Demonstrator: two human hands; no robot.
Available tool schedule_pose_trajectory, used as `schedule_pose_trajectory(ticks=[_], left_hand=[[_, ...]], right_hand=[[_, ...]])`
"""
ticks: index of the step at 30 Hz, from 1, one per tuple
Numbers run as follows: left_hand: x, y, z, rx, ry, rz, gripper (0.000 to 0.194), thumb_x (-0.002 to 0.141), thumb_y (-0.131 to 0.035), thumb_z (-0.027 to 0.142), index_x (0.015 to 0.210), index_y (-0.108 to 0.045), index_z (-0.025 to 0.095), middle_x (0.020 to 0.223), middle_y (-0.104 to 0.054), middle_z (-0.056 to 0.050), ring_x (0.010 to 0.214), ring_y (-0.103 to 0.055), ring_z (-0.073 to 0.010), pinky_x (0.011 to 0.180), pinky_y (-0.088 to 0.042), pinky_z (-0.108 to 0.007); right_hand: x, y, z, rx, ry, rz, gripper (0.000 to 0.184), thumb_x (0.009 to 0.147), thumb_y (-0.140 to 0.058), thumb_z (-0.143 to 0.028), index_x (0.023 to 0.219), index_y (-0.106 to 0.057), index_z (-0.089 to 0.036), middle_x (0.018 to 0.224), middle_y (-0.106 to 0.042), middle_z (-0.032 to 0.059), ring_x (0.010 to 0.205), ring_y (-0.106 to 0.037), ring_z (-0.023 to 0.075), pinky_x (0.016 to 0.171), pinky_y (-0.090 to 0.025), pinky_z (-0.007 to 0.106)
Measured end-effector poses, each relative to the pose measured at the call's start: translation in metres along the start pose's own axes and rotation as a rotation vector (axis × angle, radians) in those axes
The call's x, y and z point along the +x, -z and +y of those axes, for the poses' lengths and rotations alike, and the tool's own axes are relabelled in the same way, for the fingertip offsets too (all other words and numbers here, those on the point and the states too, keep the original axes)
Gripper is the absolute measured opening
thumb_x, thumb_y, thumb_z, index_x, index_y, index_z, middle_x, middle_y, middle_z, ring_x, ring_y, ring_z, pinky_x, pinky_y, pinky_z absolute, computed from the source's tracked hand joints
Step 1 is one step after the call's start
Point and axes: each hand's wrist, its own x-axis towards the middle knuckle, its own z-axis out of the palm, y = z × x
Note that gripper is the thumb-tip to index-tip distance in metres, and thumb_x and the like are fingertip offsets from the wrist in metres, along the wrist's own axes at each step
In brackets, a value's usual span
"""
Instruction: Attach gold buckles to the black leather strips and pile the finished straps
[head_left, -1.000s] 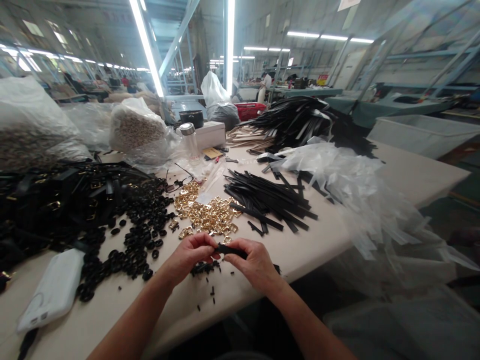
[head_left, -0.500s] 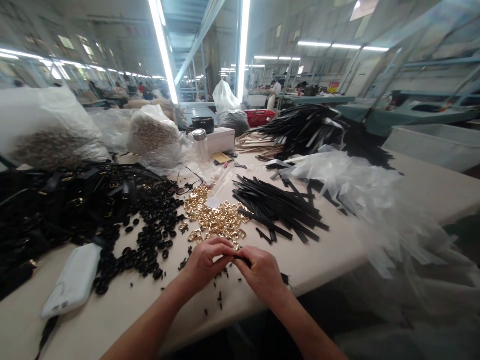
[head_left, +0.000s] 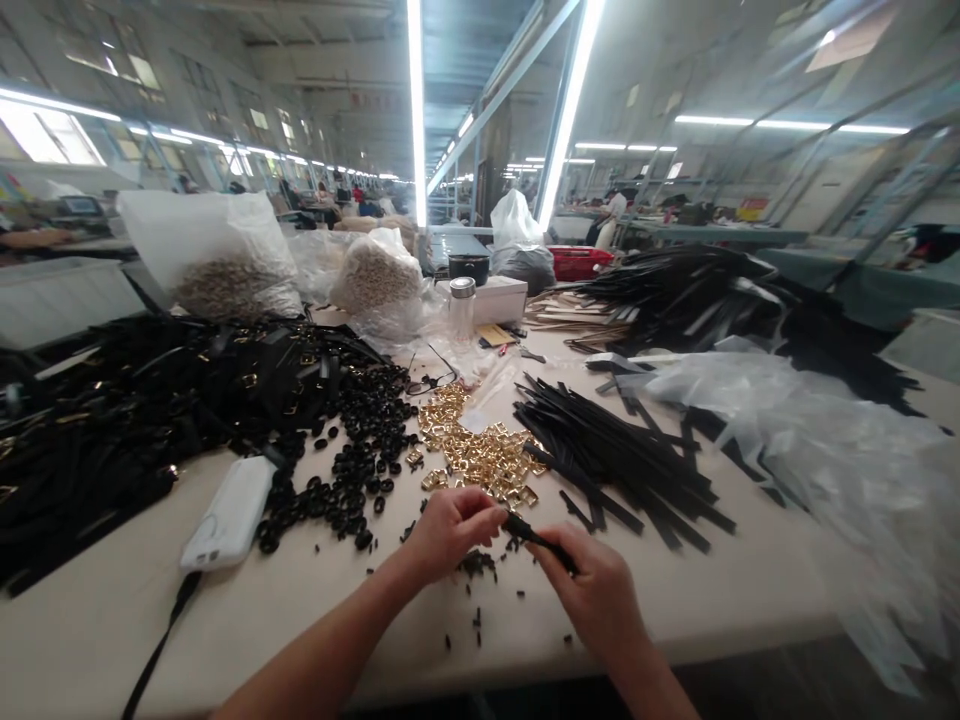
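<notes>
My right hand (head_left: 596,585) is closed around a black strap (head_left: 525,528), which slants up and left out of its grip. At the strap's far end, my left hand (head_left: 454,530) has its thumb and fingers pinched together. Just beyond my hands lies a heap of gold buckles (head_left: 487,455). A pile of flat black straps (head_left: 615,455) spreads to the right of the buckles. Left of them are many small black rings (head_left: 352,450). Tiny black bits (head_left: 478,618) are scattered on the table below my hands.
A white power bank (head_left: 229,515) with a black cable lies on the left of the table (head_left: 360,650). Behind it is a mound of buckled black straps (head_left: 187,390). Crumpled clear plastic (head_left: 810,430) covers the right side. A lidded jar (head_left: 462,305) and filled bags (head_left: 379,275) stand farther back.
The camera view has swung left, so the table contents appear farther right. My hands have drawn apart, and more of the black strap shows between them.
</notes>
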Motion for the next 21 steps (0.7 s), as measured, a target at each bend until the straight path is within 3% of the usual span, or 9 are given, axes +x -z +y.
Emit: schedule_pose_trajectory(ticks=[4,8,16,21], left_hand=[[0.006,0.0,-0.006,-0.128,0.104,-0.012,0.031,0.079,-0.064,0.044,0.066,-0.059,0.016,0.059,-0.062,-0.001,0.051,-0.055,-0.0114,0.05,-0.042,-0.022],[0.007,0.0,-0.003,-0.154,0.101,0.005,0.032,0.075,-0.065,0.045,0.065,-0.058,0.016,0.057,-0.062,0.0,0.049,-0.054,-0.0108,0.049,-0.041,-0.022],[0.006,-0.007,-0.004,-0.185,0.137,-0.047,0.035,0.07,-0.068,0.049,0.065,-0.06,0.016,0.053,-0.061,0.001,0.048,-0.055,-0.0109,0.049,-0.042,-0.022],[0.008,-0.008,-0.004,-0.234,0.161,-0.052,0.039,0.067,-0.069,0.053,0.064,-0.059,0.015,0.055,-0.063,0.0,0.045,-0.054,-0.0101,0.045,-0.04,-0.022]], right_hand=[[-0.003,-0.015,-0.008,0.013,0.047,0.006,0.015,0.091,-0.055,-0.034,0.09,-0.066,-0.023,0.079,-0.07,0.0019,0.072,-0.067,0.0168,0.065,-0.049,0.025],[-0.003,-0.02,-0.008,0.034,0.097,0.08,0.019,0.09,-0.059,-0.032,0.107,-0.063,-0.023,0.095,-0.072,0.0045,0.086,-0.069,0.0192,0.076,-0.053,0.027],[-0.004,-0.027,-0.006,-0.187,0.274,0.148,0.019,0.092,-0.058,-0.029,0.108,-0.065,-0.021,0.093,-0.073,0.0063,0.08,-0.07,0.0204,0.073,-0.052,0.03],[-0.005,-0.025,-0.005,-0.227,0.295,0.157,0.023,0.093,-0.056,-0.028,0.113,-0.063,-0.02,0.095,-0.073,0.0074,0.081,-0.07,0.0202,0.074,-0.052,0.029]])
